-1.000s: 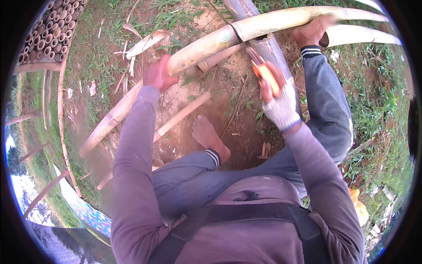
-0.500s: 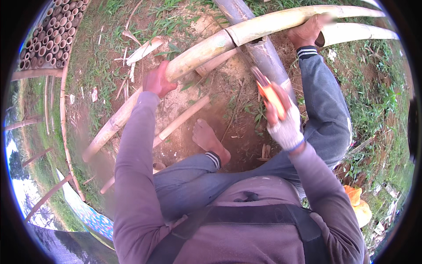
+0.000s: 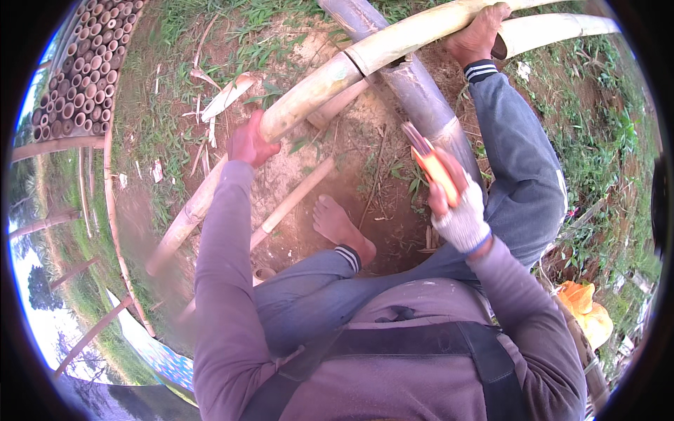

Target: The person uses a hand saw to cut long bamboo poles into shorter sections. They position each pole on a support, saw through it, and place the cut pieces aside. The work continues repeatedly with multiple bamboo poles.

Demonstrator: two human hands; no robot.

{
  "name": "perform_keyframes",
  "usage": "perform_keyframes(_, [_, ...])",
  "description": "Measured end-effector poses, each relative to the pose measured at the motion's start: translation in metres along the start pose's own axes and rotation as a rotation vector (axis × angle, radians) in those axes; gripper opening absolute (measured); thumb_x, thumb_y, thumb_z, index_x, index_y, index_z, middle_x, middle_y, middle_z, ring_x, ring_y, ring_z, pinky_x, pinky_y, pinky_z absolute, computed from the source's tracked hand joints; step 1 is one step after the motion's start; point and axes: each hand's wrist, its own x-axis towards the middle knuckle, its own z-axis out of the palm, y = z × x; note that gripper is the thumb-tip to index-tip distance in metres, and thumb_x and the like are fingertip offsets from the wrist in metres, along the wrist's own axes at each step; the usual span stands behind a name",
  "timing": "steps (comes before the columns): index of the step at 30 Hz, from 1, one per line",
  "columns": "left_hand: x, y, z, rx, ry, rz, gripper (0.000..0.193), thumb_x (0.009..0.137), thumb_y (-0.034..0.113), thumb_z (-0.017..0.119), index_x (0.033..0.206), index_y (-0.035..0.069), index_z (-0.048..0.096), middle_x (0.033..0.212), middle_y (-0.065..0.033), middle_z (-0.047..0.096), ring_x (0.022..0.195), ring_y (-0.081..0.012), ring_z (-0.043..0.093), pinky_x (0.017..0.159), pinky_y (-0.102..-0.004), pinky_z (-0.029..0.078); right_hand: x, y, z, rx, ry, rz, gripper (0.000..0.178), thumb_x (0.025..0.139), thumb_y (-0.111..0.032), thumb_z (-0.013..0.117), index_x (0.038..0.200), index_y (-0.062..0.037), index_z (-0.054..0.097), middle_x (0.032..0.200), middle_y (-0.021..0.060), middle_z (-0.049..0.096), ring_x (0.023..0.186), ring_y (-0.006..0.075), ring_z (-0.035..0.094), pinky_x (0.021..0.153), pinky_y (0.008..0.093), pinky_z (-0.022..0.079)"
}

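Note:
A long pale bamboo pole (image 3: 309, 91) lies slantwise over a thicker grey bamboo log (image 3: 421, 91). My left hand (image 3: 251, 140) is closed around the pole on its left part. In my right hand (image 3: 460, 207), which wears a white glove with bare fingertips, is the orange handle of a hand saw (image 3: 437, 172). Its thin, blurred blade points up toward a dark cut line (image 3: 355, 63) across the pole, just left of the log. I cannot tell whether the blade touches the cut. My right foot (image 3: 477, 38) presses on the pole farther right.
Cut bamboo tubes (image 3: 84, 77) are stacked at the far left. A second pole (image 3: 554, 31) lies beyond my right foot. A thin bamboo stick (image 3: 295, 196) is near my left foot (image 3: 340, 228). An orange bag (image 3: 586, 312) sits at the right. Sawdust covers soil beneath the pole.
The view has shifted slightly. My right hand and the saw have drawn back a little toward me from the cut. My left hand keeps its hold on the pole.

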Motion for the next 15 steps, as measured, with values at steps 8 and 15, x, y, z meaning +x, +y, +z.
perform_keyframes(8, [0.002, 0.009, -0.008, 0.043, 0.069, 0.041, 0.079, 0.071, 0.029, 0.091, 0.141, 0.017, 0.058, 0.116, -0.0207, 0.077, 0.107, -0.0437, 0.075, 0.094, -0.0534, 0.059, 0.083, -0.001, 0.051, -0.057, 0.015, 0.055, 0.045, 0.101, -0.020, 0.069, 0.142, -0.0039, 0.061, 0.119, 0.0245, 0.075, 0.100, 0.0463, 0.074, 0.085, 0.0485, 0.060])
perform_keyframes(15, [-0.006, 0.009, -0.004, 0.026, 0.019, 0.009, 0.074, 0.070, 0.029, 0.091, 0.137, 0.017, 0.059, 0.112, -0.0196, 0.078, 0.105, -0.0434, 0.076, 0.092, -0.0544, 0.060, 0.003, 0.005, 0.021, 0.014, 0.035, -0.007, 0.053, 0.099, -0.015, 0.066, 0.150, -0.0033, 0.057, 0.135, 0.0219, 0.070, 0.115, 0.0397, 0.075, 0.099, 0.0441, 0.060])
